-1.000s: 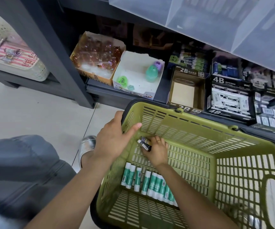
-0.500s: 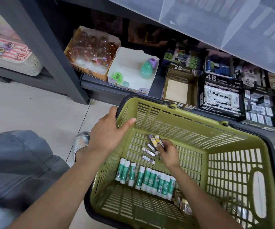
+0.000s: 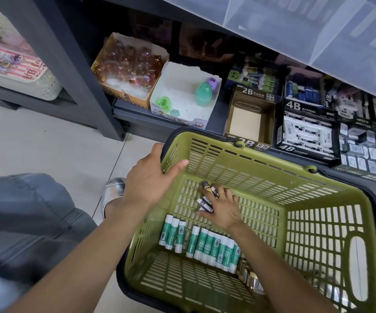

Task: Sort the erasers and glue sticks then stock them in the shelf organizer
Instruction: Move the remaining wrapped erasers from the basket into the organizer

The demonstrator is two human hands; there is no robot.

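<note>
We see the right hand (image 3: 222, 210) gathering erasers (image 3: 206, 195) under its fingertips; glue sticks (image 3: 203, 242) lie just behind it, while the left hand (image 3: 149, 180) grips the basket (image 3: 273, 161) rim.

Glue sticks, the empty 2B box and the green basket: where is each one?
glue sticks (image 3: 207, 243), head view, label of a middle stick.
2B box (image 3: 247, 123), head view, bare floor.
green basket (image 3: 273, 163), head view, far wall.
</note>
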